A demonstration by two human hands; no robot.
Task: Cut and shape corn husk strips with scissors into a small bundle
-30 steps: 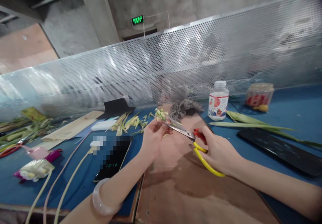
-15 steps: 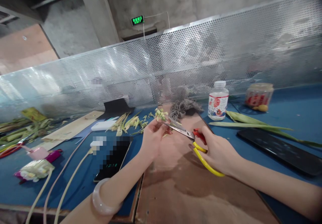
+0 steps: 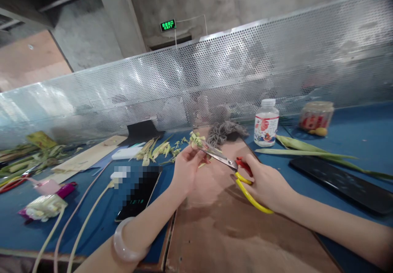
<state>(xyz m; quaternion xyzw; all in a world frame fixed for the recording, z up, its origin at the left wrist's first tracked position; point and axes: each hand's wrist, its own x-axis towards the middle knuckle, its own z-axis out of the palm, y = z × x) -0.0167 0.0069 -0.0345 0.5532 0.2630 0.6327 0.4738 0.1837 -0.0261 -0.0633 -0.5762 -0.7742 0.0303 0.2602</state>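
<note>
My left hand (image 3: 186, 167) pinches a small pale green leaf piece (image 3: 197, 139) above a brown board (image 3: 221, 224). My right hand (image 3: 266, 185) grips scissors (image 3: 229, 164) with yellow and red handles. Their metal blades point left and reach the leaf piece at my left fingertips. A pale bangle (image 3: 126, 244) sits on my left wrist.
Cut leaf strips (image 3: 155, 148) lie behind the left hand. A phone (image 3: 138, 197) with cables lies on the blue table (image 3: 353, 134) to the left. A grey twine bundle (image 3: 225, 129), white bottle (image 3: 266, 122), jar (image 3: 316, 115), long green leaf (image 3: 310, 152) and black tablet (image 3: 340, 183) lie right. A perforated metal screen (image 3: 215, 72) backs the table.
</note>
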